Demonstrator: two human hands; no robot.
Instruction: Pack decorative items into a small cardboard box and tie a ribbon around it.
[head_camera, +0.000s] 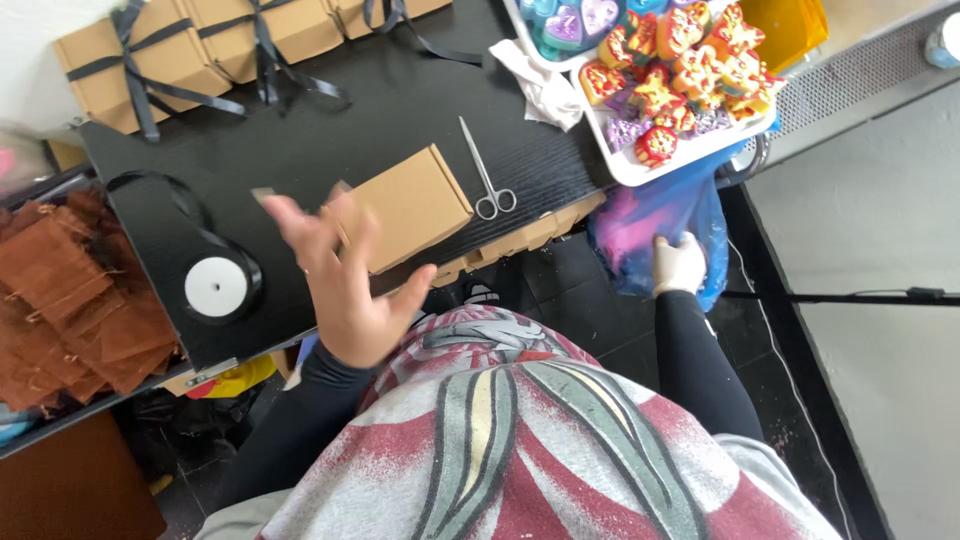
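Spread open and empty, the left hand (345, 290) hovers beside the plain brown cardboard box (410, 207) on the black table (300, 150). At three o'clock, the gloved right hand (679, 264) presses the blue plastic bag (650, 225); its grip cannot be told. Gathering seems underway; next calls for reaching inside.

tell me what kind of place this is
Probably a small craft or gift-packing workspace: kraft boxes tied with black ribbon, a ribbon spool beside scissors on the black table, and a tray of colourful moulded shapes.
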